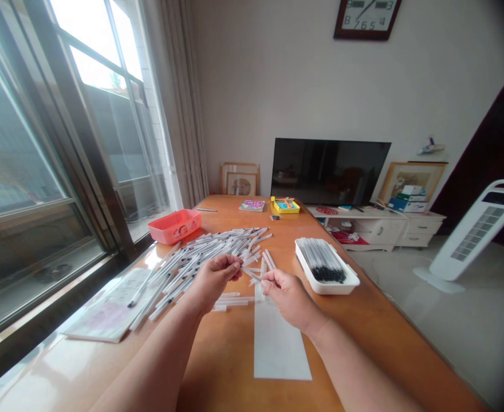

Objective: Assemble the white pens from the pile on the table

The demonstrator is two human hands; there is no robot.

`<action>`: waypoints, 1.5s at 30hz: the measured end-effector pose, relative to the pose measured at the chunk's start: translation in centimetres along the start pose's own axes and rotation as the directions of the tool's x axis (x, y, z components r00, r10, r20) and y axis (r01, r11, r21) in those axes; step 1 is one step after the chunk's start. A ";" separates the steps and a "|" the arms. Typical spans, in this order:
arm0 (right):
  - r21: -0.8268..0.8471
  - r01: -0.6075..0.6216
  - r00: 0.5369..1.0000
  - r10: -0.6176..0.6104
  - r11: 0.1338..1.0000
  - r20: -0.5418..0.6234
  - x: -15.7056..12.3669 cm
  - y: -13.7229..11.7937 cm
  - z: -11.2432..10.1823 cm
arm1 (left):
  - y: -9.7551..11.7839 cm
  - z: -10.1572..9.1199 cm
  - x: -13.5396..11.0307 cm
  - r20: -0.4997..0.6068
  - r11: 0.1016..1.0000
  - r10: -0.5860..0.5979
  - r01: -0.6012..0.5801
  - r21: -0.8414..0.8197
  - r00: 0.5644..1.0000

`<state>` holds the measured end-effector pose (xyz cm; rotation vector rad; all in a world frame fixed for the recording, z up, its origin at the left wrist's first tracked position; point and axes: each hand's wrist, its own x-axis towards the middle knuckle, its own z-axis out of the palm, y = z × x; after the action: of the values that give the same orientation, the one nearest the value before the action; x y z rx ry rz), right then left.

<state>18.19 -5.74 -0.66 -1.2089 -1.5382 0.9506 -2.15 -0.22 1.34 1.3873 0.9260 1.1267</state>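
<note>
My left hand [220, 277] and my right hand [286, 294] are both closed in a pinch, one on each end of a slim pale pen [252, 273]. The fingers cover its ends, so I cannot tell whether it is in one piece. Behind my left hand spreads a loose pile of white pens [209, 252], several with black ends. A few translucent pen tubes [239, 300] lie beside my left wrist. Under my right hand is a strip of white paper [278, 349]. Right of it stands a white box [350, 283] of black-ended pens [325, 260].
A red plastic box [166, 232] sits at the table's left edge, near a booklet [106, 315] partly under pens. At the far end are a small book [252, 205] and a yellow box [287, 208]. A tower fan [471, 229] stands on the floor to the right.
</note>
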 end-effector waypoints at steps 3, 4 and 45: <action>0.116 -0.087 0.996 0.082 0.990 0.046 -0.1 -0.5 -0.2 | 0.2 0.0 -0.1 0.007 1.000 0.004 -0.004 -0.013 1.000; 0.139 -0.114 0.993 0.106 0.984 0.060 -0.1 -0.7 -0.3 | 0.3 0.0 -0.2 0.010 1.000 0.005 -0.004 -0.021 1.000; 0.108 0.006 1.000 -0.007 0.994 0.009 -0.2 -0.9 -0.5 | 1.5 1.4 -1.1 -0.027 0.924 -0.103 0.085 -0.374 0.994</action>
<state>18.46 -6.09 0.31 -1.1238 -1.4776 1.0230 -1.10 -1.81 2.66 1.0000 0.7543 1.1941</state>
